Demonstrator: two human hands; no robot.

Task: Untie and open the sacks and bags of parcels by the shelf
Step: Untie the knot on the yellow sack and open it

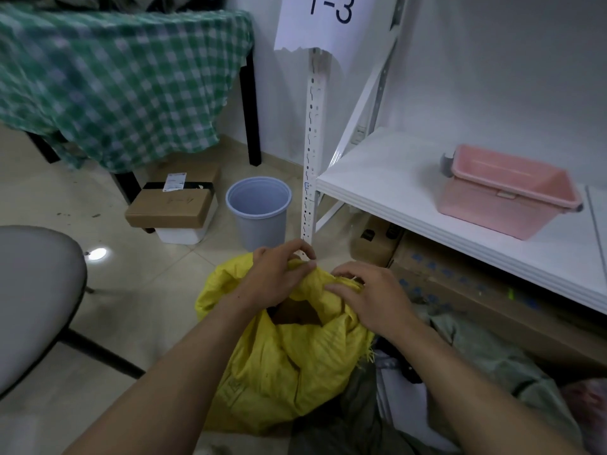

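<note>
— Hands?
— Both the left hand (274, 274) and the right hand (364, 295) pinch the yellow sack (289, 362) at its gathered mouth, fingers curled; a tie may be there, too blurred.
— Where?
— On the tiled floor (138, 300) beside the white shelf (427, 205)

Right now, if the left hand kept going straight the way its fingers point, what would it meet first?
The left hand points up and right across the yellow sack's gathered mouth. Carried on, it would most likely meet the white shelf upright just beyond its fingertips, though depth is hard to judge from this one view.
</note>
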